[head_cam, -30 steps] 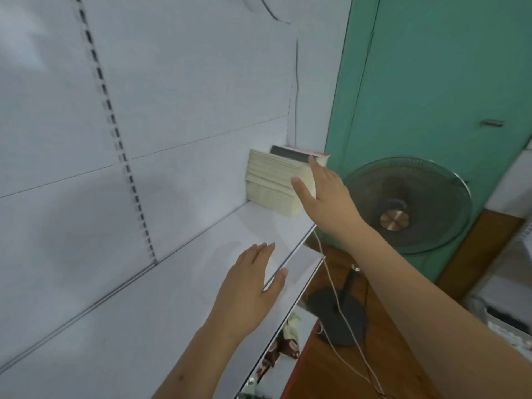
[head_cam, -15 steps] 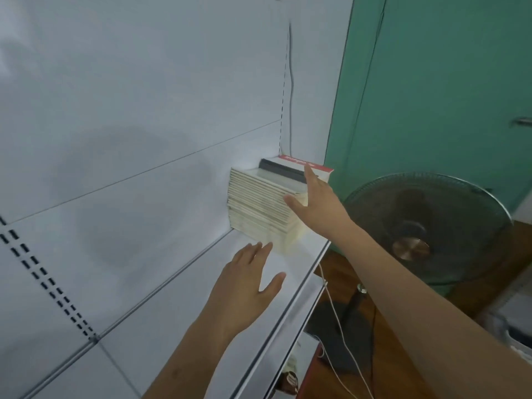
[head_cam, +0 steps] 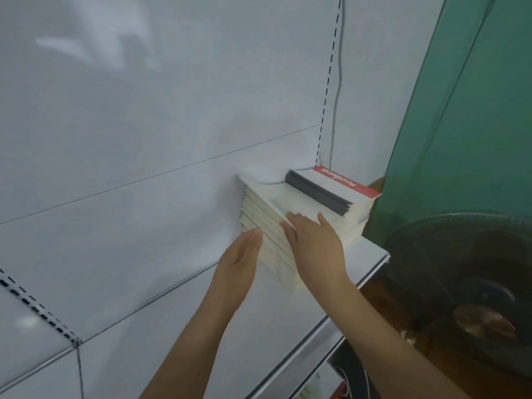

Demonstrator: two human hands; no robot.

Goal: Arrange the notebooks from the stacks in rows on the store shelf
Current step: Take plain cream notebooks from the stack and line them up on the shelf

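A tall stack of cream notebooks (head_cam: 267, 223) lies on the white store shelf (head_cam: 288, 321) at its far right end, against the back panel. A second stack with dark spines and a red-banded top cover (head_cam: 336, 185) sits right behind it. My right hand (head_cam: 313, 249) lies on the near corner of the cream stack, fingers straight on the top cover, thumb down the near side. My left hand (head_cam: 239, 263) is held edge-on with straight fingers against the stack's left face of page edges.
A pedestal fan (head_cam: 466, 289) stands close to the right of the shelf end, in front of a green wall (head_cam: 472, 125). The white back panel (head_cam: 144, 125) has slotted uprights. A lower shelf edge (head_cam: 313, 367) juts out below, over a wooden floor.
I have come closer to the stack. My left hand rose from the shelf surface to the stack's left side. My right hand slid onto the stack's near top corner.
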